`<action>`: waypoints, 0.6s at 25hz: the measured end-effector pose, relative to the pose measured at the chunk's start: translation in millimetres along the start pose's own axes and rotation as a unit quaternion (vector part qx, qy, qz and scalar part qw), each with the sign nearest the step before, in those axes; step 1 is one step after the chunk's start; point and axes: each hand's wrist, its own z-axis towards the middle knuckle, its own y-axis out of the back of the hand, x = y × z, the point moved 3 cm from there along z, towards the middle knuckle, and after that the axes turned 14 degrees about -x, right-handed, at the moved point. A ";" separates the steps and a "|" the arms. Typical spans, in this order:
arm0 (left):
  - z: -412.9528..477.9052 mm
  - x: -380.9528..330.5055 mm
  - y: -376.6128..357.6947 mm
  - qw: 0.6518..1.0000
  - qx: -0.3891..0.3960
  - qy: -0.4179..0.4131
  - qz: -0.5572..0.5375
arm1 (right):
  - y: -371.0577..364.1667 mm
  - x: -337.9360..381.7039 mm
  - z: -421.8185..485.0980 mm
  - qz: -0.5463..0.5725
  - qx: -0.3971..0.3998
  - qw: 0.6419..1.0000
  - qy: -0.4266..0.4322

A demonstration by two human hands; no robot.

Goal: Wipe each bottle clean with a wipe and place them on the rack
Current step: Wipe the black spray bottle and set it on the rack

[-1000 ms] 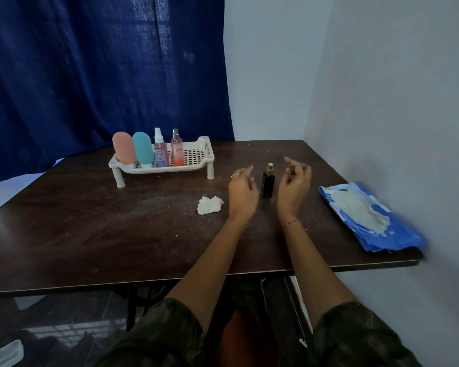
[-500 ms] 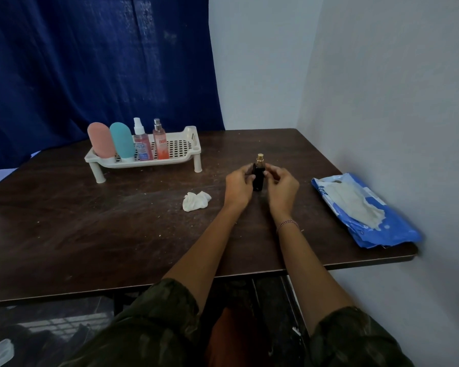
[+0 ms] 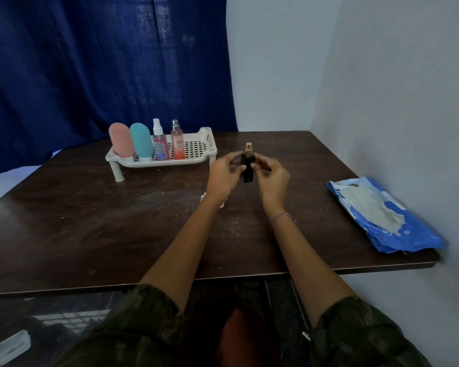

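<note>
Both hands, left hand (image 3: 223, 176) & right hand (image 3: 272, 178), fingers grasping black bottle (image 3: 247, 168) upright above desk (image 3: 90, 221), w/ rack (image 3: 196, 152) at 10 o'clock holding 4 bottles.

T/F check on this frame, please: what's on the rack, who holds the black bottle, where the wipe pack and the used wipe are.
1. Four bottles stand on the rack. True: pink bottle, teal bottle and two spray bottles.
2. The black bottle is on the rack. False: it is off the rack, between both hands.
3. Only the left hand touches it. False: the right hand has a grip on it too.
4. The blue wipe pack lies at the table's right edge. True.
5. The crumpled wipe is in the right hand. False: it lies on the table, mostly hidden behind the left wrist.
</note>
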 end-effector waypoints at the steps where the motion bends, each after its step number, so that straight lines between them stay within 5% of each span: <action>1: 2.8 2.0 12.4 1.000 -0.005 -0.006 -0.007 | -9.5 5.1 -4.7 0.014 0.006 1.000 -0.001; 15: 8.2 61.5 62.0 0.996 0.003 0.039 -0.076 | -55.0 -3.7 -33.0 0.010 0.132 0.991 0.024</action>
